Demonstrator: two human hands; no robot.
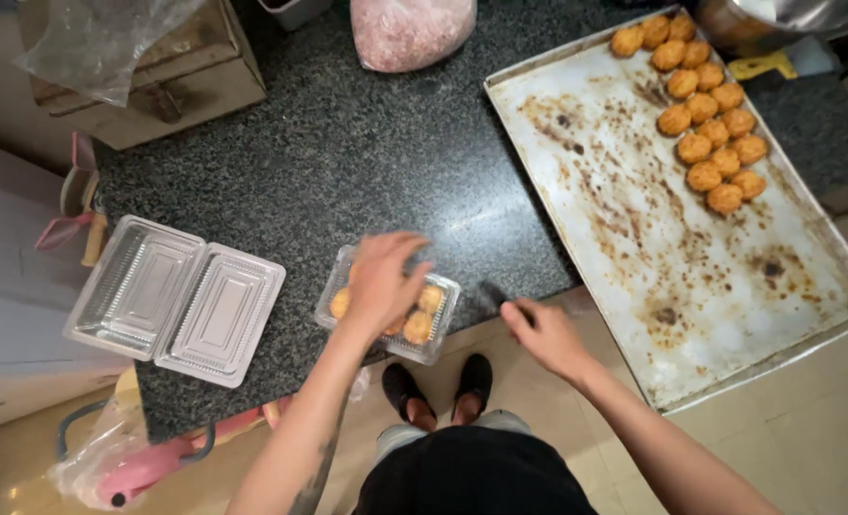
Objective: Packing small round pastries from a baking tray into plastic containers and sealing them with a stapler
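My left hand [382, 279] presses flat on a small clear plastic box [440, 319] that holds several golden round cookies [418, 326], at the front edge of the dark granite counter [348, 153]. Fingers loosely curled, my right hand [543, 332] hovers just right of the box near the counter's edge; a dark blurred shape shows by its fingertips, and I cannot tell whether it holds it. An open, empty clear clamshell box [176, 300] lies to the left.
A large stained baking tray [672, 229] on the right overhangs the counter, with several golden cookies [705, 114] at its far end. A bag of pinkish filling [410, 30], a wooden box [171, 72] and a metal bowl [777, 19] stand at the back.
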